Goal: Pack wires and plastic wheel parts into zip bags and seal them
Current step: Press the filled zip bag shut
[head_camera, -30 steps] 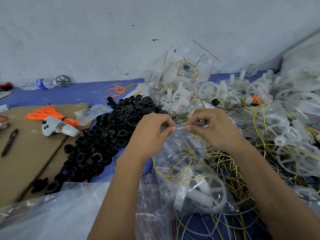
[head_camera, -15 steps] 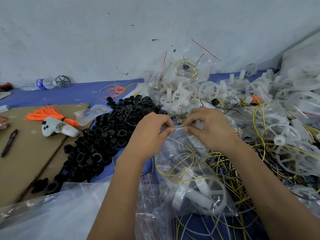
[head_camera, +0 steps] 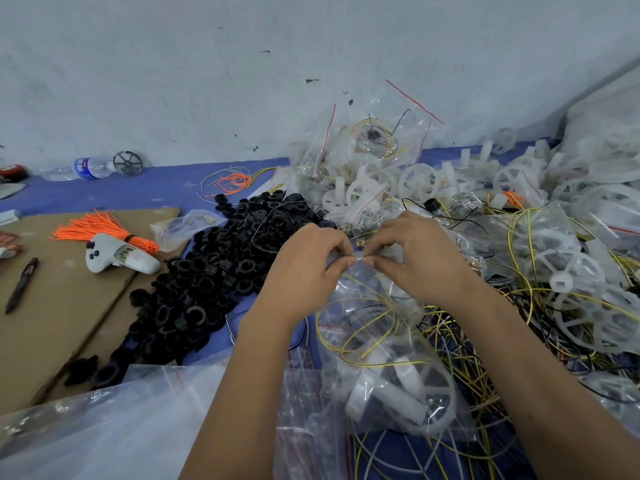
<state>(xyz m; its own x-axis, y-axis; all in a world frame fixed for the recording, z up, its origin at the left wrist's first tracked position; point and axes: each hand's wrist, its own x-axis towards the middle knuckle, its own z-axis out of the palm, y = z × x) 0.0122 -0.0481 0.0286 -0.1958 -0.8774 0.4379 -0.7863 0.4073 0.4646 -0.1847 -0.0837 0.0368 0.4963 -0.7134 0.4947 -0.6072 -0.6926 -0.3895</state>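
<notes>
Two hands meet at the centre of the frame: your left hand (head_camera: 308,271) and your right hand (head_camera: 415,261) each pinch the top edge of one clear zip bag (head_camera: 381,341) between thumb and curled fingers, thumb tips nearly touching; the bag hangs from that pinch toward the lower centre of the frame; inside it you can see one white plastic wheel (head_camera: 412,393) at the bottom and loops of yellow wire (head_camera: 356,327) above it; whether the seal is fully pressed shut cannot be told.

Right of your right hand lies a tangle of loose yellow and black wires (head_camera: 460,358), too many to count, and beyond it a heap of white wheels (head_camera: 571,289) filling the right side of the frame; above your hands, against the wall, stand several filled bags (head_camera: 370,140) with red strips; their number is unclear.

Left of your left hand spreads one large pile of black plastic rings (head_camera: 207,282) on the blue cloth (head_camera: 166,188); further left, on brown cardboard (head_camera: 62,306), lie one white controller (head_camera: 117,256), one bundle of orange ties (head_camera: 100,226) and one dark pen (head_camera: 20,284); one water bottle (head_camera: 86,167) lies at the upper left beside one dark wheel (head_camera: 128,163); more clear plastic sheeting (head_camera: 104,427) covers the lower left.
</notes>
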